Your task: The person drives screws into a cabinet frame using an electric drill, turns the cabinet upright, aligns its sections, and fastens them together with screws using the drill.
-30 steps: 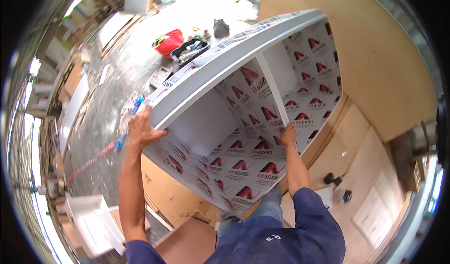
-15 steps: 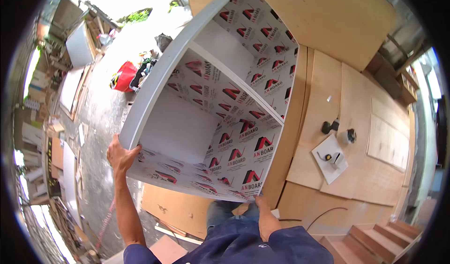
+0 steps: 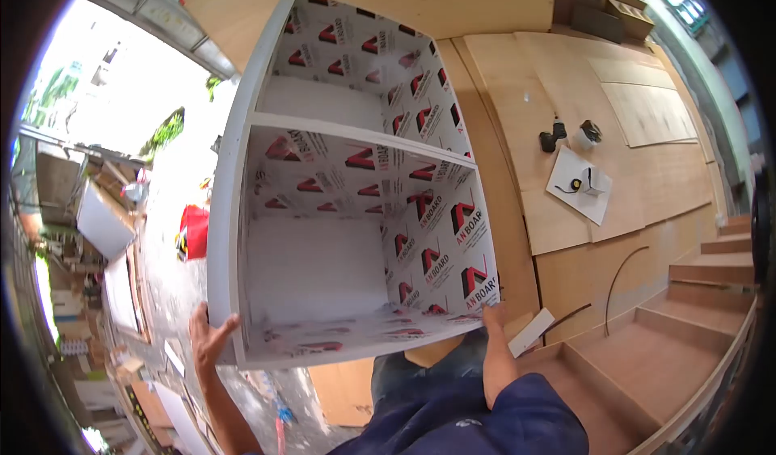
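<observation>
A white cabinet box (image 3: 230, 237) fills the middle of the head view, its open front facing me. One divider (image 3: 364, 138) splits it into two compartments, and film printed with red and black "AN BOARD" logos covers much of the inside. At the lower left corner, my left hand (image 3: 210, 338) holds the cabinet, fingers around the outer side and thumb by the front edge. My right hand (image 3: 495, 319) grips the lower right corner, with most of its fingers hidden.
Right of the cabinet, plywood sheets (image 3: 566, 83) carry a cordless drill (image 3: 552, 136), a white board piece (image 3: 594, 208) and a tape measure (image 3: 575, 185). Wooden drawer-like boxes (image 3: 663, 334) stand at lower right. A red bag (image 3: 194, 230) lies on the floor at left.
The cabinet has turned and stands straighter in view, its top shifted left. Both hands stay at its lower corners. My view has swung, showing more of the wooden boxes at lower right.
</observation>
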A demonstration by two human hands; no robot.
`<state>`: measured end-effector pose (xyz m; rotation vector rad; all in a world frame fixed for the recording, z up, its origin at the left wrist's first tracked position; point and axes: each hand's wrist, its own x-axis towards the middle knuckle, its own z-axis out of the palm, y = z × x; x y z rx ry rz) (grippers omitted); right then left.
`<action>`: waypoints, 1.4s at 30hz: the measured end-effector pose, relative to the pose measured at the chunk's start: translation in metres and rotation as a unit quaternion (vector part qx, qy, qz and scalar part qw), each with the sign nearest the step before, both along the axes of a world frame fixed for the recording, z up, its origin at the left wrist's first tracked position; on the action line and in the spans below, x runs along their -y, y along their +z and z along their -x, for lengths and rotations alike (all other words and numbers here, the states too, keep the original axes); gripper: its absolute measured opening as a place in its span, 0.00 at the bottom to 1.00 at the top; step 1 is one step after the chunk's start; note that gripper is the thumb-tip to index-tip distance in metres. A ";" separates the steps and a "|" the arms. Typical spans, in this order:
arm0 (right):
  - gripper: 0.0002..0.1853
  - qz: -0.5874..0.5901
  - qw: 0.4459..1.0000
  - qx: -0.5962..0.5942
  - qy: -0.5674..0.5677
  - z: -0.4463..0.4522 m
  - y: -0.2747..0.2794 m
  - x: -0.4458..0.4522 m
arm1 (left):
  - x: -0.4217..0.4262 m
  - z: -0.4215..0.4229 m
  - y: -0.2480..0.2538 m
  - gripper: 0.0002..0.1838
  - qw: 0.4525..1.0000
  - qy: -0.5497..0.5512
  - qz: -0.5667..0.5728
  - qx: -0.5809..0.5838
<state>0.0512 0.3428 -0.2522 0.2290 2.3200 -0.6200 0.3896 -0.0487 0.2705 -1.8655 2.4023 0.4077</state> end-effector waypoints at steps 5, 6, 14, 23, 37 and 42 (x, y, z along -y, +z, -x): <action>0.50 -0.108 0.990 0.005 0.086 0.015 0.045 0.029 | -0.002 -0.010 -0.008 0.63 0.997 -0.015 0.079 -0.011; 0.50 -0.112 0.984 -0.059 0.127 0.021 0.032 0.032 | -0.004 -0.013 -0.012 0.64 0.996 -0.007 0.090 -0.006; 0.57 0.216 0.848 -0.383 0.296 0.229 0.062 0.219 | -0.006 -0.008 -0.018 0.70 0.992 0.065 0.101 0.028; 0.43 0.290 0.771 -0.379 0.421 0.324 0.005 0.319 | 0.022 0.003 -0.051 0.64 0.980 0.171 0.102 0.013; 0.38 0.264 0.736 -0.409 0.470 0.312 0.050 0.353 | 0.110 -0.073 -0.122 0.34 0.969 0.147 0.117 -0.158; 0.37 0.236 0.743 -0.399 0.482 0.295 0.072 0.368 | 0.144 -0.089 -0.135 0.30 0.965 0.147 0.063 -0.206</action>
